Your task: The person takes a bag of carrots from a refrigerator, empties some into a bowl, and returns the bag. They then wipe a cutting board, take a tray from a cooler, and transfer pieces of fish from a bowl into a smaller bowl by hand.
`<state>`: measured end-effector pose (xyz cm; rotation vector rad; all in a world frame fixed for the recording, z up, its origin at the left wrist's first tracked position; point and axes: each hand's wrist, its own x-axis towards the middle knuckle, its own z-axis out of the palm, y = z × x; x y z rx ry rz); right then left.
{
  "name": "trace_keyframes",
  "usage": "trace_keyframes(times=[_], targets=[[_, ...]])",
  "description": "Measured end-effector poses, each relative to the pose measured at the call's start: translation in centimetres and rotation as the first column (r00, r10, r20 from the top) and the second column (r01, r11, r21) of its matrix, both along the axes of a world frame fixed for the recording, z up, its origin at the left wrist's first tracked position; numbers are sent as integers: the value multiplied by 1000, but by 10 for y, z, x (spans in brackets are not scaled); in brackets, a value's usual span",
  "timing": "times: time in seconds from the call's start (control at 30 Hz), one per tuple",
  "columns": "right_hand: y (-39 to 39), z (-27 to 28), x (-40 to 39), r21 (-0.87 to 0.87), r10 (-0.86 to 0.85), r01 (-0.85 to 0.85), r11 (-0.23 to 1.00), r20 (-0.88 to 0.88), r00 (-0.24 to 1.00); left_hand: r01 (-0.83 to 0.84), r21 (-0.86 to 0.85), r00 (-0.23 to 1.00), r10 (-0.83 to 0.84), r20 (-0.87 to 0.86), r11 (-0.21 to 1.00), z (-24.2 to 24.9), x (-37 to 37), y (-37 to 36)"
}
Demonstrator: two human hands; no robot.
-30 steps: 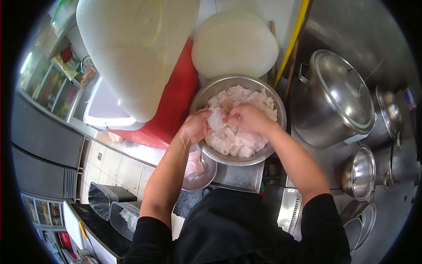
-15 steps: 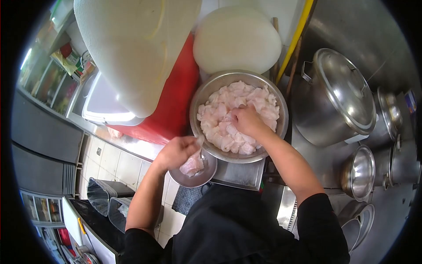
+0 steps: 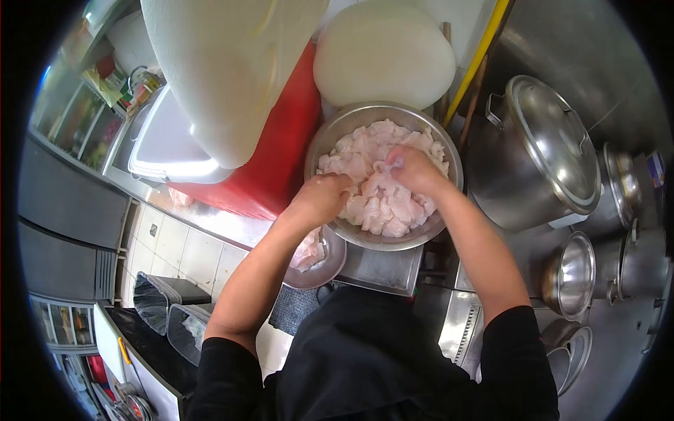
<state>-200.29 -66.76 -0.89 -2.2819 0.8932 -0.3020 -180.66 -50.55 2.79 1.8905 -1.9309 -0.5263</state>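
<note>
A large steel bowl (image 3: 454, 151) is filled with a heap of pale pink, wet raw meat pieces (image 3: 382, 207), which look like chicken. My right hand (image 3: 415, 170) is over the right-middle of the heap, its fingers pinched on a piece of raw meat. At the bowl's left edge, my left hand (image 3: 323, 198) has its fingers curled, their tips touching the heap; what they hold, if anything, is hidden. Below that forearm stands a smaller metal bowl (image 3: 335, 265) with a larger chunk of raw meat (image 3: 309, 251) in it, partly covered by the arm.
Behind the large bowl leans a round white board (image 3: 382, 56). To the left are a red cooler box (image 3: 281, 140) and a big white foam-like slab (image 3: 225, 70). A lidded steel pot (image 3: 530, 154) and an empty steel bowl (image 3: 572, 274) stand on the right. Bins (image 3: 175, 316) are lower left.
My left hand has moved from above the small bowl up and right to the large bowl's edge. My right hand has shifted slightly right and up. The view has shifted a little.
</note>
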Motion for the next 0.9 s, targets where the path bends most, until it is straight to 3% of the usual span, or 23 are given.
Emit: trace_keyframes(times=[0.07,0.17,0.27,0.37,0.47,0.57,0.6,0.63,0.67,0.77,0.87,0.9], targets=[[-13,3,-15,-2,-57,57,998,140,989,53,94,990,-64,122,994,-16,-9,-11],[-16,22,-31,413,-246,157,897,171,954,2,141,956,-44,291,990,-40,-30,-24],[-21,13,-44,736,-328,-37,676,345,879,-28,277,920,-83,382,960,-44,-45,-33],[-13,23,-50,716,-367,74,694,263,892,8,340,903,-153,402,940,-42,-49,-36],[-5,39,-50,676,-385,136,724,233,893,42,350,937,-158,311,936,-47,-38,-40],[-9,42,-52,338,-316,260,904,122,941,65,279,990,-97,105,958,-42,-16,-44],[-5,42,-52,-26,-239,246,969,157,958,48,222,999,-46,-11,974,-34,-9,-38],[5,44,-51,-388,-153,205,898,161,975,22,165,992,-1,-129,986,-26,-4,-35],[14,44,-49,-697,-70,144,702,133,989,-9,165,983,39,-180,986,-25,-2,-35],[30,40,-35,-343,40,-98,934,-173,984,-116,176,933,168,-317,978,-21,1,-39],[53,27,-17,-279,-5,-138,950,-455,890,-213,148,898,253,-360,966,-20,-4,-41],[50,17,-19,-262,-13,-93,961,-376,927,-229,92,910,247,-335,969,-20,-7,-38]])
